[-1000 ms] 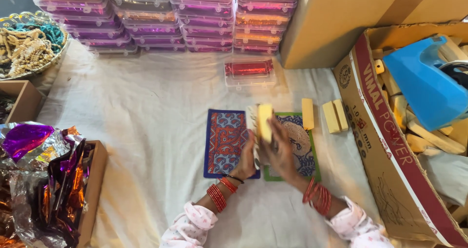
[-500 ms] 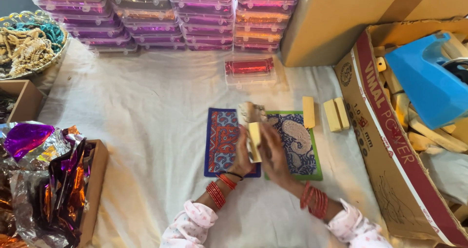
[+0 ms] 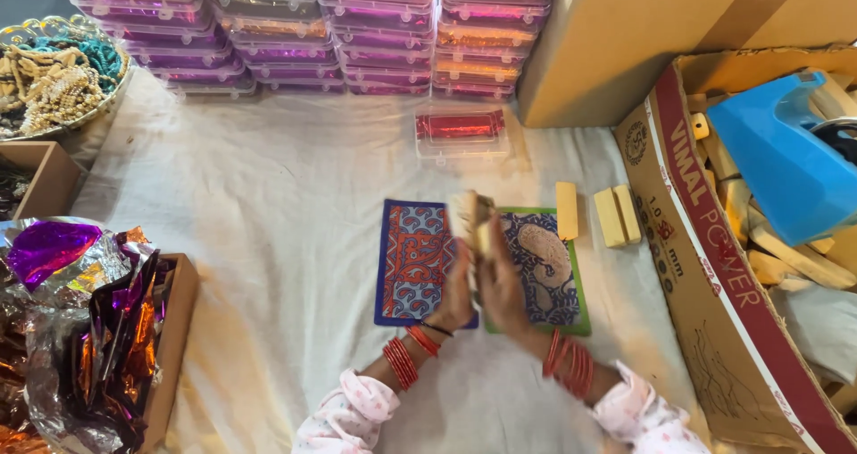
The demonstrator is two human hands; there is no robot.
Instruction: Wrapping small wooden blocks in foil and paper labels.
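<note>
The pale block (image 3: 473, 222) sat blurred between both palms above the two patterned cards; our left hand (image 3: 455, 298) and right hand (image 3: 502, 289) closed around it, so we judged a wrapping or rolling step underway; next we needed a steady turn; open cloth (image 3: 268, 240) lay leftward, while three spare blocks (image 3: 611, 215) and the carton's edge (image 3: 687, 231) crowded the right.

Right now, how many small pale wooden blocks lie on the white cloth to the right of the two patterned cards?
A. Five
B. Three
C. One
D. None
B: three pale wooden blocks lie on the white cloth, one at the upper right corner of the green-edged card and two side by side further right, near the cardboard box.
</note>
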